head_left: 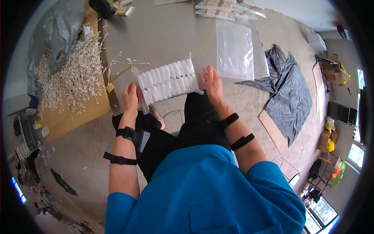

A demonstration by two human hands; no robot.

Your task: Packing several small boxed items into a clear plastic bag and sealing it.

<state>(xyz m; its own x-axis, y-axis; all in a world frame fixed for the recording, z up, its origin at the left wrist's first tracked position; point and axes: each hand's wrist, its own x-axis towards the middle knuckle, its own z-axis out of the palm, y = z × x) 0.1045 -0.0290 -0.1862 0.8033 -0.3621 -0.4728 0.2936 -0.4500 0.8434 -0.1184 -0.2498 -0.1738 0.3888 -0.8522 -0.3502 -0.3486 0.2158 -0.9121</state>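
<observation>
A clear plastic bag [166,82] holds two rows of white bundles packed side by side. It lies tilted at the near edge of the grey table [163,37]. My left hand [130,95] is beside the bag's left end, its fingers extended along the film and seemingly touching it. Off the right end is my right hand [212,84], fingers apart and slightly bent, a little blurred. Whether its fingertips touch the loose film there is unclear. Several loose cotton swabs [130,62] are scattered just beyond the bag's left corner.
A big heap of cotton swabs [72,74] covers a wooden board [74,123] on the left, partly under grey plastic sheeting [58,31]. Flat clear bags [235,50] lie at the table's right, with filled packets [220,8] behind. Black plastic sheeting [288,97] is on the floor.
</observation>
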